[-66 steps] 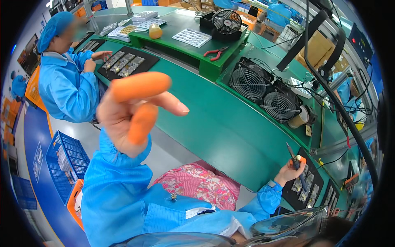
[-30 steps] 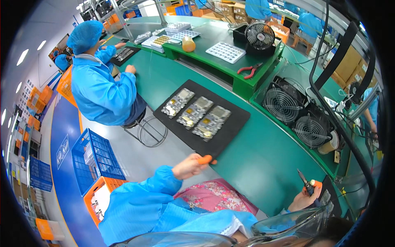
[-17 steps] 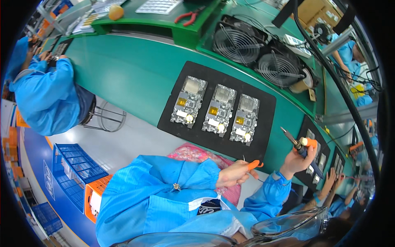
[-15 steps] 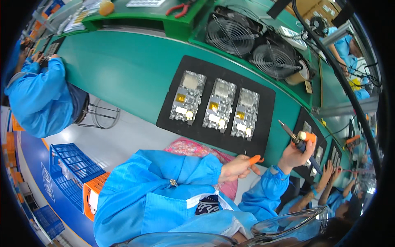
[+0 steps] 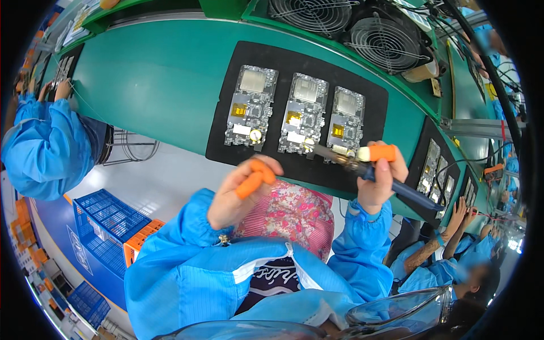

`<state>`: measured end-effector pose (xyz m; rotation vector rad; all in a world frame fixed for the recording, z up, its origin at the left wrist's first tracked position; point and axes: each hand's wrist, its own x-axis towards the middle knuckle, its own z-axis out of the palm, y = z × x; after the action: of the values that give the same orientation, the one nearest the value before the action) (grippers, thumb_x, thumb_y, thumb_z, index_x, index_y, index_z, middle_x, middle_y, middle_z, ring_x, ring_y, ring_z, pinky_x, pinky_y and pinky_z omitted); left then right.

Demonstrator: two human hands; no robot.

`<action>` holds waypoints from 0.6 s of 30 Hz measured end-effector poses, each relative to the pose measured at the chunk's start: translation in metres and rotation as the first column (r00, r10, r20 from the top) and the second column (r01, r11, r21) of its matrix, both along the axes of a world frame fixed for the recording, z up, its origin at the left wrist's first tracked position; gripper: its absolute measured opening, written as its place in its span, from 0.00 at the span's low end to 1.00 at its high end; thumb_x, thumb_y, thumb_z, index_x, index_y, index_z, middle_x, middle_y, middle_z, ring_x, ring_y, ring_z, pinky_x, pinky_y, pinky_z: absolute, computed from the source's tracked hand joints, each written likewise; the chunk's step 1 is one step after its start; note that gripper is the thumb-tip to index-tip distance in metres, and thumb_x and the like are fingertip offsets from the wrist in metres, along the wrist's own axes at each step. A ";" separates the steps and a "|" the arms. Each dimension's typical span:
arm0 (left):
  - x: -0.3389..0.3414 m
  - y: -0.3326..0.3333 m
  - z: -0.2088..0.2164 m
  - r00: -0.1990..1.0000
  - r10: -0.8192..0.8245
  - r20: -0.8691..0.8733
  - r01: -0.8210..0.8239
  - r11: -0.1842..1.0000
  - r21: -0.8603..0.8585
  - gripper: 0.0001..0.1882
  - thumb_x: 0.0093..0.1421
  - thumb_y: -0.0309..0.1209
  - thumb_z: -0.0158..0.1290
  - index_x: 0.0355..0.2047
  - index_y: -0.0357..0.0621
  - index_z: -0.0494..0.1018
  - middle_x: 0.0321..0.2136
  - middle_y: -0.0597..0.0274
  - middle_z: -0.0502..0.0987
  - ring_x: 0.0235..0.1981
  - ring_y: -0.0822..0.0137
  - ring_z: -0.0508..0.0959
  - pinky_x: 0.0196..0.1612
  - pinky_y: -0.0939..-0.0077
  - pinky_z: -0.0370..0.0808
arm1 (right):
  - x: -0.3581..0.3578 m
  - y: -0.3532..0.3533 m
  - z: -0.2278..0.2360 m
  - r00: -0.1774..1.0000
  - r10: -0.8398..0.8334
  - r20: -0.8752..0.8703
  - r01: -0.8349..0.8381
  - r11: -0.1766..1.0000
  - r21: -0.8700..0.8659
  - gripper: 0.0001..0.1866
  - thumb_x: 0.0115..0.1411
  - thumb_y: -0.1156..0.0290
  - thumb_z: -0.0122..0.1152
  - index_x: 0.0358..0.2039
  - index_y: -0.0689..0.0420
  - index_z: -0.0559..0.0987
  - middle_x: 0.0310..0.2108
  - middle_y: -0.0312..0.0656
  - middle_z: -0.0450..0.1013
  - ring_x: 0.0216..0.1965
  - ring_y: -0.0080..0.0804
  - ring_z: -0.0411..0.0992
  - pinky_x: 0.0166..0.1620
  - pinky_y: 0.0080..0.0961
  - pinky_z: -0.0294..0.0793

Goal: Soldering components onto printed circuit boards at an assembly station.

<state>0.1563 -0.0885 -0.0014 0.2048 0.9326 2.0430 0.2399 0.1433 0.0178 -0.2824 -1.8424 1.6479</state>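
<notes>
soldering iron (image 5: pixel 362 167) sits in my right hand (image 5: pixel 379 181), grip closed around its blue handle, tip over the middle of three circuit boards (image 5: pixel 303 116) on a black mat (image 5: pixel 226 141). my left hand (image 5: pixel 238 190) pinches thin wire, orange-capped fingers closed, above the green table (image 5: pixel 153 79).

- Iron (image 5: pixel 368 170): dull metal tip, dark blue plastic grip.
- Finger cots (image 5: pixel 254 177): smooth orange rubber.
- Mat (image 5: pixel 226 113): matt black, at 12 o'clock.
- Boards (image 5: pixel 303 116): shiny metal shields, gold patches.
- Bench (image 5: pixel 147 79): smooth green, slight sheen.
- Sleeves (image 5: pixel 187 238): blue cloth.
</notes>
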 end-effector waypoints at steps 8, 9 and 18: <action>-0.055 -0.029 0.008 0.023 -0.289 -0.957 -0.779 0.594 -0.198 0.14 0.40 0.16 0.56 0.30 0.39 0.73 0.39 0.60 0.71 0.32 0.61 0.69 0.34 0.73 0.67 | -0.046 -0.026 -0.009 0.989 0.116 0.095 -0.136 0.960 0.243 0.10 0.48 0.70 0.50 0.23 0.66 0.74 0.16 0.42 0.68 0.15 0.27 0.65 0.19 0.20 0.61; -0.056 -0.032 0.011 -0.052 -0.382 -0.923 -0.767 0.607 -0.208 0.13 0.40 0.17 0.56 0.30 0.40 0.74 0.39 0.60 0.71 0.30 0.62 0.69 0.32 0.74 0.67 | -0.049 -0.026 -0.011 0.989 0.131 0.069 -0.145 0.951 0.274 0.10 0.48 0.71 0.50 0.23 0.66 0.74 0.16 0.42 0.68 0.15 0.27 0.64 0.19 0.20 0.61; -0.042 -0.028 -0.011 0.261 -0.247 -0.933 -0.685 0.634 -0.360 0.12 0.39 0.17 0.60 0.27 0.33 0.73 0.36 0.57 0.68 0.34 0.63 0.71 0.32 0.75 0.69 | -0.051 -0.027 -0.024 0.990 0.138 0.039 -0.143 0.918 0.371 0.09 0.45 0.71 0.51 0.22 0.65 0.74 0.15 0.42 0.66 0.14 0.30 0.64 0.19 0.21 0.60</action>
<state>0.1145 -0.1164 -0.0125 0.9772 2.6970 1.3844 0.1890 0.1159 -0.0058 0.0066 -2.1800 1.3461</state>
